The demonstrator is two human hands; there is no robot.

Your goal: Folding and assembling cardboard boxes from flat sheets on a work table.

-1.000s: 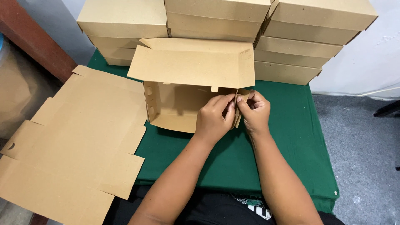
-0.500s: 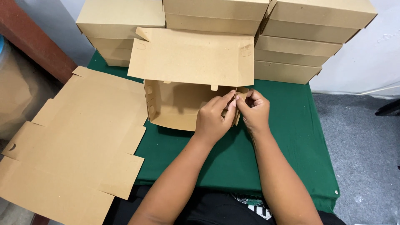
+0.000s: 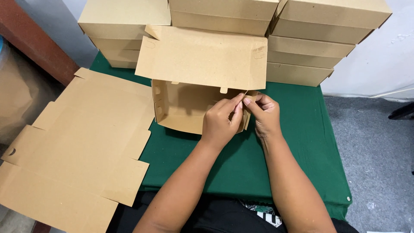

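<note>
A half-folded brown cardboard box (image 3: pixel 181 105) sits on the green tablecloth (image 3: pixel 302 142), its lid (image 3: pixel 202 56) standing open toward the back. Both hands work at the box's near right corner. My left hand (image 3: pixel 222 121) pinches the corner flap from the inside edge. My right hand (image 3: pixel 264 113) pinches the same flap from the outside, fingertips meeting the left hand's. The corner itself is mostly hidden behind the fingers.
A pile of flat unfolded box blanks (image 3: pixel 73 146) lies at the left, overhanging the table. Finished closed boxes are stacked at the back left (image 3: pixel 123 26), back centre (image 3: pixel 224 13) and back right (image 3: pixel 319 39). Grey floor (image 3: pixel 379 142) lies to the right.
The hands stay at the same corner, fingers shifting only slightly. The open lid has tipped a little further back.
</note>
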